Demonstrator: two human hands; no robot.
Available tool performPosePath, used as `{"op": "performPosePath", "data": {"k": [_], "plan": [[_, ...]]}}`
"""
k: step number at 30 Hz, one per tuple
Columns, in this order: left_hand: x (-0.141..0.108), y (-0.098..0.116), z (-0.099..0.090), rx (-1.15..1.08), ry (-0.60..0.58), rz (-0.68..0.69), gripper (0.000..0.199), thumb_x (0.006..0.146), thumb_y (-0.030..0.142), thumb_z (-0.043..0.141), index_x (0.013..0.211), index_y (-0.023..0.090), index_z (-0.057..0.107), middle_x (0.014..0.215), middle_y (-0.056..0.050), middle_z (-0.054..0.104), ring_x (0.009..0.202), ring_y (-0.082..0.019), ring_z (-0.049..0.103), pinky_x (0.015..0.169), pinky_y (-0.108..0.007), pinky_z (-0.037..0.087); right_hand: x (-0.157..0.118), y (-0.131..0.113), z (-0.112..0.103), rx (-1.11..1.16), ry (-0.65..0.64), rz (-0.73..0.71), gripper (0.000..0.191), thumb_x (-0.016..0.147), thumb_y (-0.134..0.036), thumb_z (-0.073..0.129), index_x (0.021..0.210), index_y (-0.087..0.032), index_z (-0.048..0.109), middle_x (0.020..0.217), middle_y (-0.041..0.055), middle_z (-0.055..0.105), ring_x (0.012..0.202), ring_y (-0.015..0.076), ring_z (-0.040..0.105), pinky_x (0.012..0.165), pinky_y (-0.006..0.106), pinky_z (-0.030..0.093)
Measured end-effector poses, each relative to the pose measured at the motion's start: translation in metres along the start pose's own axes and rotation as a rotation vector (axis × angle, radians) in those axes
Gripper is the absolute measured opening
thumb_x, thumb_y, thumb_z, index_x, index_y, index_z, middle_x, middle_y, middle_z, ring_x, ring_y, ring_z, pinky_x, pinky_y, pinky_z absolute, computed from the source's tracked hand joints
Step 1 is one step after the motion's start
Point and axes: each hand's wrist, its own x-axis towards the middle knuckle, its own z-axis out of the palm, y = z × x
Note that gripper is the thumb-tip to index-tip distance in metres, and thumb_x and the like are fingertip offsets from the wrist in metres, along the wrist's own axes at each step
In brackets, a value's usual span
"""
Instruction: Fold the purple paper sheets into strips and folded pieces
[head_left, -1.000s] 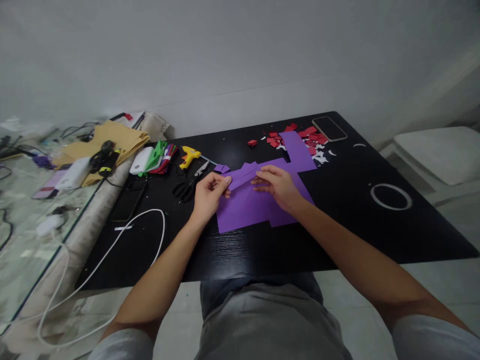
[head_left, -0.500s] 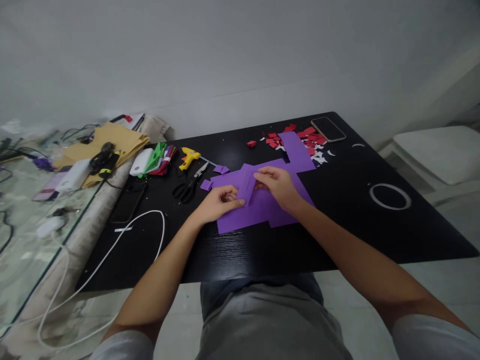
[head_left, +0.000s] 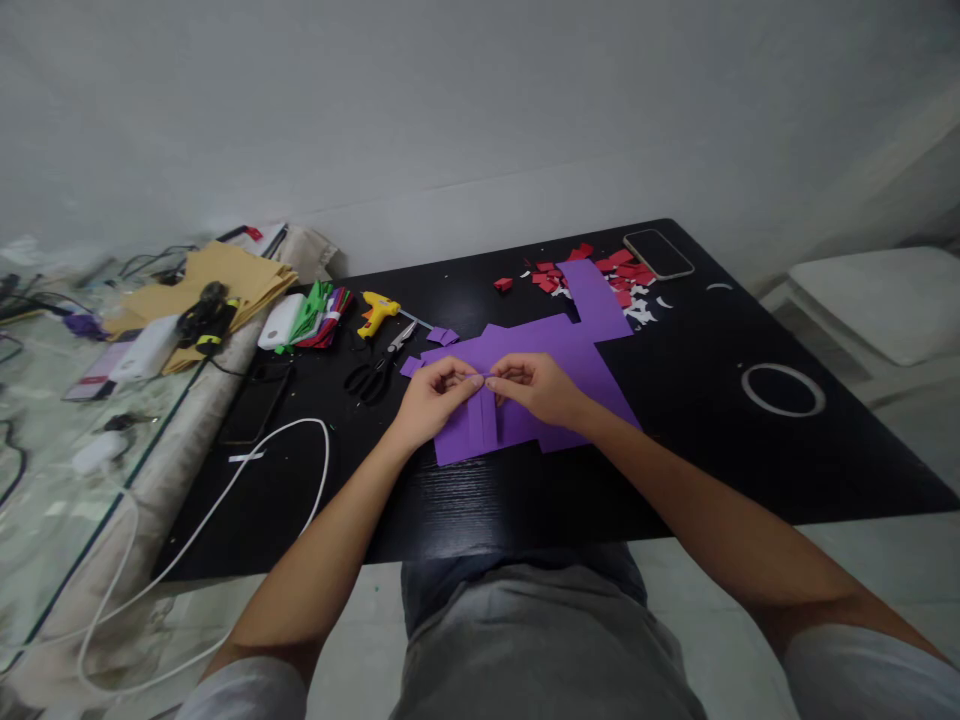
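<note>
Near sheet edge (head_left: 459, 457), purple strip (head_left: 482, 422)

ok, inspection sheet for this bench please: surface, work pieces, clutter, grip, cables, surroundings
Surface: black table, sheen near the front edge.
Work pieces: purple strip, held over purple sheets.
Clutter: red scraps and white scraps toward the far right; yellow glue gun and black-handled scissors left of the sheets.
Grip: left hand and right hand both pinch the strip's far end.
Cables: white cable loops over the table's left side.
Surroundings: grey wall behind, white seat right.
</note>
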Motion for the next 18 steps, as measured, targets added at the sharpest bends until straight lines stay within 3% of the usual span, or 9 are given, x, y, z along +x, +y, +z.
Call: {"op": "performPosePath", "data": {"k": [11, 18], "plan": [[0.0006, 0.0012, -0.0014, -0.007, -0.02, -0.004, 0.03, 0.074, 0.045, 0.089, 0.072, 0.02, 0.073, 0.057, 0.001, 0.062, 0.052, -0.012, 0.053, 0.052, -0.024, 0.038, 0.0002, -0.0032, -0.0008, 0.016, -0.016, 0.022, 0.021, 0.073, -0.037, 0.086, 0.077, -0.021, 0.073, 0.064, -0.0017, 0.071, 0.062, 0.0158, 0.069, 0.066, 0.031, 0.06], [0.0015, -0.0036, -0.0006, -0.031, -0.017, -0.009, 0.029, 0.072, 0.043, 0.09, 0.078, 0.019, 0.076, 0.067, -0.001, 0.067, 0.06, -0.013, 0.057, 0.058, -0.026, 0.044, 0.0003, -0.0006, -0.0007, -0.001, -0.023, 0.039, 0.016, 0.075, -0.034, 0.082, 0.078, -0.021, 0.073, 0.064, -0.0017, 0.071, 0.061, 0.0152, 0.068, 0.066, 0.03, 0.057]]}}
